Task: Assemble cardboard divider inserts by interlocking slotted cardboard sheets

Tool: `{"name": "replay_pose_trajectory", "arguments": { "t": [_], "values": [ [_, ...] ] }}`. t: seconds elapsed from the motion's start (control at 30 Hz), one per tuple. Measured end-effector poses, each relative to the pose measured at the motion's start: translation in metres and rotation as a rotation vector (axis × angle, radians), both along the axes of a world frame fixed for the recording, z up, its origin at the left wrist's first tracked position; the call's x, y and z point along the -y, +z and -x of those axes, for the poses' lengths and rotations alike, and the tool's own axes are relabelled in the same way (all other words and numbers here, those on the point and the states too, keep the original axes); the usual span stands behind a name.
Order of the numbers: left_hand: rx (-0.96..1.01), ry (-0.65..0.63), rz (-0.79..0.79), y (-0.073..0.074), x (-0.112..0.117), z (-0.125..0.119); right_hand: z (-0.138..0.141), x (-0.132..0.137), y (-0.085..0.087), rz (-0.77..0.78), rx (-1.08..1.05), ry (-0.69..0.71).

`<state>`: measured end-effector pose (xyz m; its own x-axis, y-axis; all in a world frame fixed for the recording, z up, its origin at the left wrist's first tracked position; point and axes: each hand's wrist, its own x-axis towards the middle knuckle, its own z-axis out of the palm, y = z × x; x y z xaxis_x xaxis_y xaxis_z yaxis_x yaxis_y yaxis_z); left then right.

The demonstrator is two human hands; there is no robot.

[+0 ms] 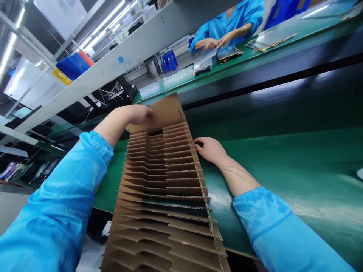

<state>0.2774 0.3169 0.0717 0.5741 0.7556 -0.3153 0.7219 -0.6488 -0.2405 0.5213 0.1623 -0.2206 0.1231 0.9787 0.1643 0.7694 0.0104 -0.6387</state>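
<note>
A long brown cardboard divider [181,166], with several slotted cross partitions standing in a row, stretches away from me over the green bench. My left hand [140,114] is closed at the tall cardboard panel [167,109] at its far end. A small blue patch shows by its fingertips; what it is I cannot make out. On the right side, my right hand [210,150] has curled fingers, with thumb and forefinger at the divider's edge near its far end. The tips are partly hidden there. Both forearms wear blue sleeves.
The green bench [283,166] runs to the right. A dark raised ledge lies behind it. Across it a person in blue [227,26] handles a thin clear sheet, near flat panels [263,41]. A white beam [99,64] crosses above left. A blue stool [169,60] stands beyond.
</note>
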Motion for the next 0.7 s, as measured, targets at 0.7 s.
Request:
{"name": "replay_pose_trajectory", "arguments": {
  "t": [0.7],
  "values": [
    [-0.147,-0.024,0.037,-0.041,0.000,0.000,-0.001,0.001,-0.003,-0.002,-0.022,-0.003]
  ]
}}
